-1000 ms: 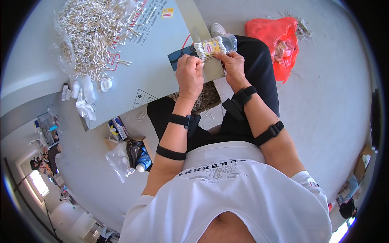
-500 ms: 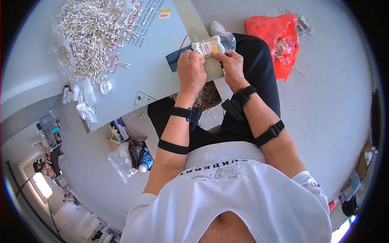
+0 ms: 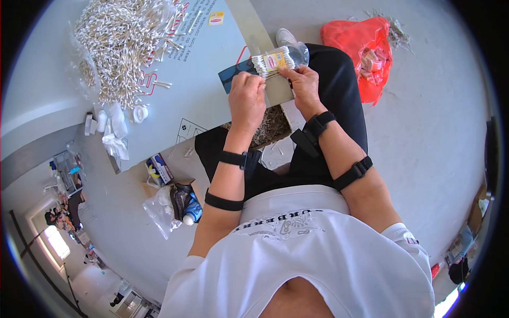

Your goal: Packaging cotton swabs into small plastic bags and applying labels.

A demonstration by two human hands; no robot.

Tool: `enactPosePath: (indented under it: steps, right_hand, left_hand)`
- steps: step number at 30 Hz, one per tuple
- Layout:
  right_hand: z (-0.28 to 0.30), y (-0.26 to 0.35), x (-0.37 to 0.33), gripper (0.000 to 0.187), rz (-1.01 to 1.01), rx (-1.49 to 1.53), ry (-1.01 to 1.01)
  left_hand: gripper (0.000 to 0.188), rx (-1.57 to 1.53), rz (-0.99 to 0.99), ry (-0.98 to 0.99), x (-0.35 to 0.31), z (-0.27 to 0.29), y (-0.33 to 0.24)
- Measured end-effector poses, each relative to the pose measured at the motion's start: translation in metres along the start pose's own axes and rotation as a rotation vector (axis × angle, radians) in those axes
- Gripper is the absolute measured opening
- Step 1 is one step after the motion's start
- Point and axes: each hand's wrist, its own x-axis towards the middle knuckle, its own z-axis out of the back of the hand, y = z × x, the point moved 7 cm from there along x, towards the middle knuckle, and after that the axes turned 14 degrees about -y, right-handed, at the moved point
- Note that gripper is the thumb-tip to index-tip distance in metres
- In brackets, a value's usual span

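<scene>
A pack of cotton swabs in a clear bag with a yellow label lies over the table's near right edge. My right hand grips its near right side, thumb on top. My left hand is closed in a pinch just below the pack's left end; a small pale bit shows at the fingertips, too small to name. A dark blue card lies on the tabletop beside my left hand.
A large heap of loose cotton swabs covers the table's far left, with white rolls near it. A box of swabs stands below the table edge by my legs. A red plastic bag sits on the floor at right.
My left hand has drawn back slightly, toward me and to the left, away from the pack. The right hand keeps its grip on the pack, almost unmoved.
</scene>
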Motion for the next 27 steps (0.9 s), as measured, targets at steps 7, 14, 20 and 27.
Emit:
enactPosePath:
  steps: [7, 14, 20, 27]
  right_hand:
    - [0.002, -0.002, 0.003, 0.015, 0.015, -0.051, -0.018]
    - [0.002, -0.001, 0.004, 0.017, 0.033, -0.077, -0.011]
    - [0.003, -0.003, 0.006, 0.017, 0.048, -0.068, -0.017]
    - [0.0, 0.003, -0.002, 0.019, 0.025, -0.034, -0.036]
  left_hand:
    - [0.012, 0.197, -0.223, 0.067, 0.01, -0.019, -0.005]
    - [0.012, 0.293, -0.367, 0.094, 0.01, -0.032, -0.002]
    - [0.012, 0.056, 0.083, 0.165, 0.002, -0.011, 0.027]
    - [0.012, -0.07, 0.161, 0.29, 0.001, -0.012, 0.019]
